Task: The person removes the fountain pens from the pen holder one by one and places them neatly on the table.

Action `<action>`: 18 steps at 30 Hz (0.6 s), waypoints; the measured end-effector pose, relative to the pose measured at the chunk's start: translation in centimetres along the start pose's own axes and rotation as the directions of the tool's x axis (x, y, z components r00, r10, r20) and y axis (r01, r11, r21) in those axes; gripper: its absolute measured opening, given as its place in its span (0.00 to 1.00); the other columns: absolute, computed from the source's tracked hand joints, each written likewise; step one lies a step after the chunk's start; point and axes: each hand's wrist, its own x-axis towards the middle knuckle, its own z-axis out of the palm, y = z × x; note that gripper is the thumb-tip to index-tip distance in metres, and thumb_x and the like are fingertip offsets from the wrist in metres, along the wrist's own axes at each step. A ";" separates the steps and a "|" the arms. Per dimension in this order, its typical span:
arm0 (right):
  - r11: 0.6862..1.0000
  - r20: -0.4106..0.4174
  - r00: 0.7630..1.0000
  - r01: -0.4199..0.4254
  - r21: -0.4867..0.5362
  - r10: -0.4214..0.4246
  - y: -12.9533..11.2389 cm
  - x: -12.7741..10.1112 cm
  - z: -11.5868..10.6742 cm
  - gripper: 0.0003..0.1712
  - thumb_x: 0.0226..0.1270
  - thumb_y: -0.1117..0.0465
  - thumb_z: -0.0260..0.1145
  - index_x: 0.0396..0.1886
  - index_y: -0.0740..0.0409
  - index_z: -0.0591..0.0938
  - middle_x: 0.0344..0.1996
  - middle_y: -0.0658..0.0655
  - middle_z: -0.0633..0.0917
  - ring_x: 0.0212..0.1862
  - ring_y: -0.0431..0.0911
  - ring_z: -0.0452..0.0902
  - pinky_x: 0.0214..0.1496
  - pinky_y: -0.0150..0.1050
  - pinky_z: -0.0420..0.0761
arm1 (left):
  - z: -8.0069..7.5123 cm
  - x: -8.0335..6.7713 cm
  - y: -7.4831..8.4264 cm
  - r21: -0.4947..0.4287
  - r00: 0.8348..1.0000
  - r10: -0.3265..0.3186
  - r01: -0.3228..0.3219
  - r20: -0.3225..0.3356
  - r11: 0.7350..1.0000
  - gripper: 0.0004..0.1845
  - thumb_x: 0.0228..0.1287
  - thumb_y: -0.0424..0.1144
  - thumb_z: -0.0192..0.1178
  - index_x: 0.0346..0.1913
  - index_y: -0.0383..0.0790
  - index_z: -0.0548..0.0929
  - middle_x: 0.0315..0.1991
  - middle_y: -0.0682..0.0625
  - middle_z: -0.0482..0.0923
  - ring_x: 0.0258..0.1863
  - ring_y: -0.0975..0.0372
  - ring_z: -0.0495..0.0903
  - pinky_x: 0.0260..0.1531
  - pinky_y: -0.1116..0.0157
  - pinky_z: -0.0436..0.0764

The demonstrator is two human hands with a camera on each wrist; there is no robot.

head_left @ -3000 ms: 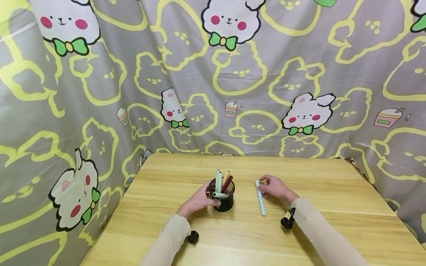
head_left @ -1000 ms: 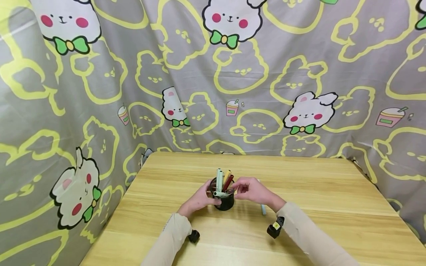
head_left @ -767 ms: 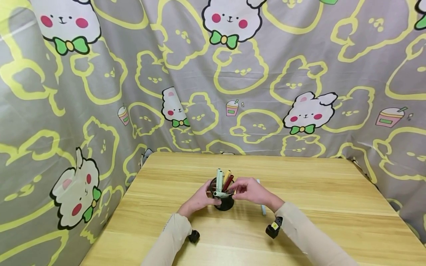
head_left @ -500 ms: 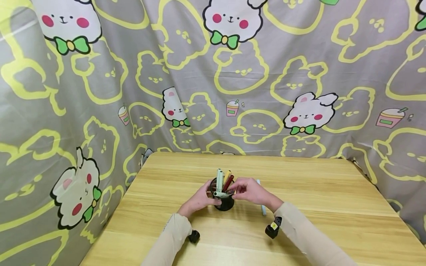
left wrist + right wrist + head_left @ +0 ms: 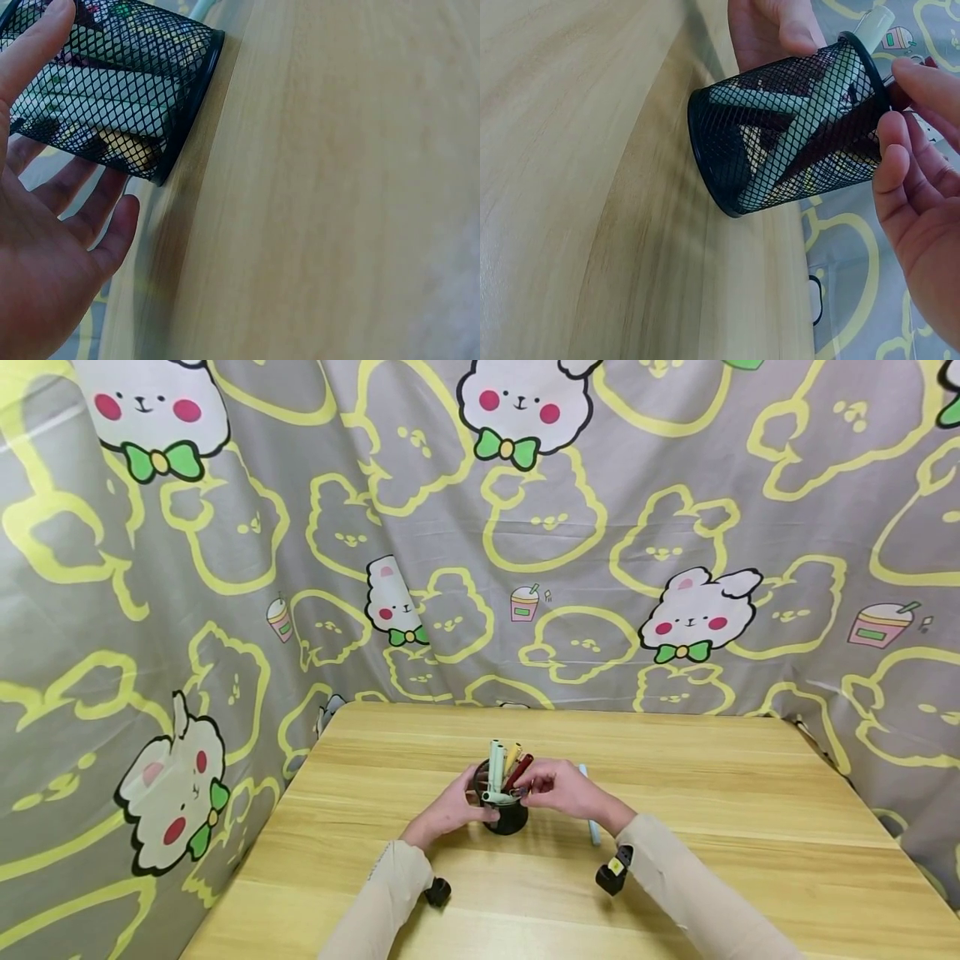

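A black mesh pen holder (image 5: pixel 506 817) stands mid-table with a pale green pen (image 5: pixel 493 758), a yellow pen (image 5: pixel 512 753) and a dark red pen (image 5: pixel 521 771) in it. My left hand (image 5: pixel 467 806) cups the holder's left side, its thumb (image 5: pixel 34 45) lying on the mesh (image 5: pixel 112 90). My right hand (image 5: pixel 529 787) is at the holder's right rim and pinches the dark red pen; its fingertips (image 5: pixel 919 82) close over the rim (image 5: pixel 862 60). A light blue pen (image 5: pixel 592 832) lies on the table, partly hidden behind the right hand.
The wooden table (image 5: pixel 712 777) is walled on three sides by a grey cartoon-rabbit cloth (image 5: pixel 525 568). Black wrist cameras (image 5: pixel 435 892) (image 5: pixel 611 877) hang just above the tabletop under both forearms.
My right hand left the light blue pen on the table, moved left to the holder and took the dark red pen, which now leans further right. The left hand stayed on the holder.
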 end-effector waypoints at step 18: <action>0.997 -0.043 0.998 -0.042 0.063 0.045 -0.8 -0.1 -0.8 0.11 0.58 0.72 0.68 0.42 0.70 0.84 0.38 0.58 0.83 0.36 0.45 0.77 0.37 0.40 0.80 | 0.0 1.3 -3.5 -0.082 1.000 0.005 -0.005 -0.001 0.997 0.42 0.51 0.30 0.71 0.69 0.44 0.61 0.61 0.43 0.67 0.52 0.52 0.75 0.47 0.60 0.77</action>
